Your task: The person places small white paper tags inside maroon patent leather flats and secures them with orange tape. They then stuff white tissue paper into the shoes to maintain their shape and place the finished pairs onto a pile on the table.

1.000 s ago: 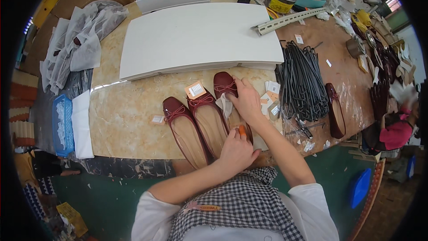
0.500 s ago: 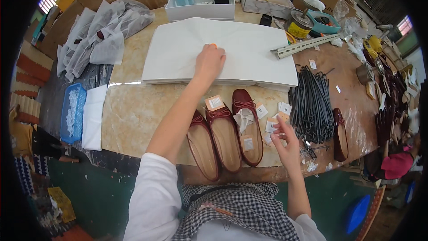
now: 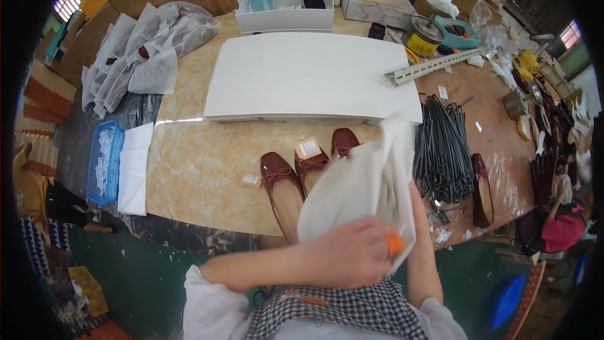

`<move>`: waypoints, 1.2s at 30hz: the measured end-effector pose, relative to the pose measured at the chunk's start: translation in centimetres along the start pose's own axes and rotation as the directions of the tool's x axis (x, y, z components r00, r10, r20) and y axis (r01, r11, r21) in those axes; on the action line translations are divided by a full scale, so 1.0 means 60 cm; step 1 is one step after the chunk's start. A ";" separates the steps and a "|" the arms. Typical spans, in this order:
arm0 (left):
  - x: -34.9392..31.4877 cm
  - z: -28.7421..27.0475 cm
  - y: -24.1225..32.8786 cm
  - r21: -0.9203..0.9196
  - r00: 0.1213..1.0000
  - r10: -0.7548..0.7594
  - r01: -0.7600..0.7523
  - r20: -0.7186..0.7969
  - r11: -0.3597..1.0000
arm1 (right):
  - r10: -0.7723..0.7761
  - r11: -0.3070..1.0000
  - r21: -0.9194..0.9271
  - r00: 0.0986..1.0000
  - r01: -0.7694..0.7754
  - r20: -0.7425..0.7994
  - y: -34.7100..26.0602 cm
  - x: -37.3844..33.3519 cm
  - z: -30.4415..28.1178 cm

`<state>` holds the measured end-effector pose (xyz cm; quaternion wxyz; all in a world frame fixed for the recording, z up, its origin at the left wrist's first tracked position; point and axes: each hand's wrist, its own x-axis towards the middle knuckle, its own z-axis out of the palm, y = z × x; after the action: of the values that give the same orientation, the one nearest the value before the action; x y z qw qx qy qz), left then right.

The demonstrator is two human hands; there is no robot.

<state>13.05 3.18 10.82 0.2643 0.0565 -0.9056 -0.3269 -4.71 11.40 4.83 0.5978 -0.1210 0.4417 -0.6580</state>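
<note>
A sheet of white paper (image 3: pixel 352 198), bent and partly blurred, is held up close to my body. My left hand (image 3: pixel 355 253), an orange cover on one finger, is closed on its lower part. Behind the right edge of the paper is my right hand (image 3: pixel 416 204), its fingers hidden. Under the sheet stand dark red ballet flats with bows: the left shoe (image 3: pixel 277 176) shows most, while the middle shoe (image 3: pixel 309 167) and the right shoe (image 3: pixel 343 141) show mainly their toes. A paper tag (image 3: pixel 308 148) lies on the middle shoe, and another tag (image 3: pixel 251 179) lies left of the shoes.
Beyond the shoes lies a stack of white paper (image 3: pixel 308 79), with a slotted metal bar (image 3: pixel 434 66) across its right corner. To the right are a bundle of black rods (image 3: pixel 440 151) and another red flat (image 3: pixel 481 192). A blue basket (image 3: pixel 106 164) sits at the left.
My left hand has come from the stack toward my body with a sheet of paper. The sheet now covers most of the shoes and my right hand's fingers.
</note>
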 end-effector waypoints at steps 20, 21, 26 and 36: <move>-0.150 0.116 -0.040 0.076 0.826 -0.548 0.559 -0.132 0.825 | -0.154 0.231 -0.801 0.833 0.553 0.531 0.056 0.094 0.064; -0.143 0.133 -0.026 -0.024 0.845 -0.448 0.462 -0.293 0.887 | -0.085 -0.169 -0.686 0.683 0.708 0.725 0.071 0.089 0.071; -0.144 0.165 -0.030 0.352 0.888 -0.461 0.433 -0.007 0.830 | -0.047 -0.580 -0.581 0.688 0.571 0.724 0.156 0.162 0.078; -0.134 0.149 -0.037 0.388 0.901 -0.420 0.351 0.106 0.852 | -0.174 -0.512 -0.736 0.785 0.443 0.594 0.130 0.193 0.090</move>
<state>15.16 8.69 0.15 0.0920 0.2538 -0.9405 -0.2062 1.34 -0.49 -1.97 0.0213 -0.7377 0.6596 -0.1421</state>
